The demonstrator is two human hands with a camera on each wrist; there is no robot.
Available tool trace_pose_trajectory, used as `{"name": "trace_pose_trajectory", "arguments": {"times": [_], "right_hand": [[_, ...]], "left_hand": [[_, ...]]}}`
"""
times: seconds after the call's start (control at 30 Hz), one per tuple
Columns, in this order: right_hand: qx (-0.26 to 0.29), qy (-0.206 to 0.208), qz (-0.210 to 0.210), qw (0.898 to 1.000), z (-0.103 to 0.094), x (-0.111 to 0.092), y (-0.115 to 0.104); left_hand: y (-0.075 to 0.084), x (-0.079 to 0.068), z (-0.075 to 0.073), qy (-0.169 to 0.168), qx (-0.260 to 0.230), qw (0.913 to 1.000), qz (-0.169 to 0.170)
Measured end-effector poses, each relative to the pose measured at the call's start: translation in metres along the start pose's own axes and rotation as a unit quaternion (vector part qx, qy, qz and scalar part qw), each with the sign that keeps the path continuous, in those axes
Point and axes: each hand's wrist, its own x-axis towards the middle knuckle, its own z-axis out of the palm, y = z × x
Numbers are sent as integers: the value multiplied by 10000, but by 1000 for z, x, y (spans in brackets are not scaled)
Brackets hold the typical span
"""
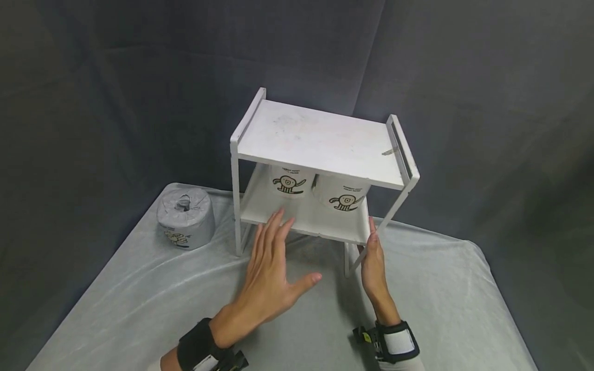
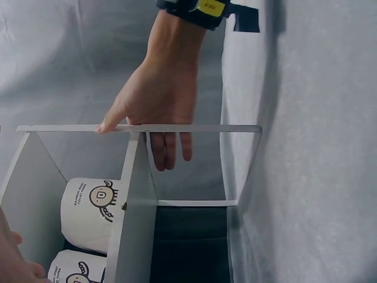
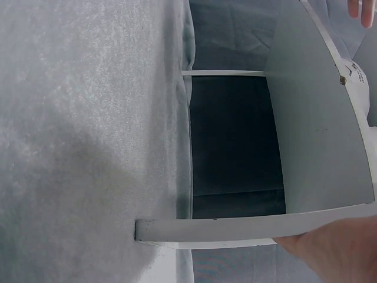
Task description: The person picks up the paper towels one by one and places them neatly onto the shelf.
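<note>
A white two-tier shelf rack stands on the cloth-covered table. On its lower tier sit two wrapped toilet paper rolls, the left roll and the right roll, side by side, their tops hidden by the upper tier. My left hand, fingers straight and thumb spread wide, hovers in front of the lower tier and holds nothing. My right hand grips the rack's right front leg beside the lower tier. In the left wrist view the right hand's thumb lies on that leg, with the fingers beyond it.
Another wrapped toilet paper roll stands upright on the table, left of the rack. Pale cloth covers the table, and a dark curtain hangs behind it. The upper tier bears a small dark mark near its right end.
</note>
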Motion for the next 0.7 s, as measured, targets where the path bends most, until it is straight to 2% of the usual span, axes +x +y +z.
{"name": "trace_pose_trajectory", "arguments": {"times": [0.23, 0.53, 0.7], "right_hand": [[-4, 19, 78, 10000, -2, -1, -1], [69, -48, -16, 10000, -2, -2, -1], [47, -65, -53, 10000, -1, -1, -2]], "left_hand": [[-3, -8, -7, 89, 120, 9999, 27], [-7, -15, -17, 264, -84, 9993, -253], [-13, -20, -24, 709, -300, 9965, -330]]}}
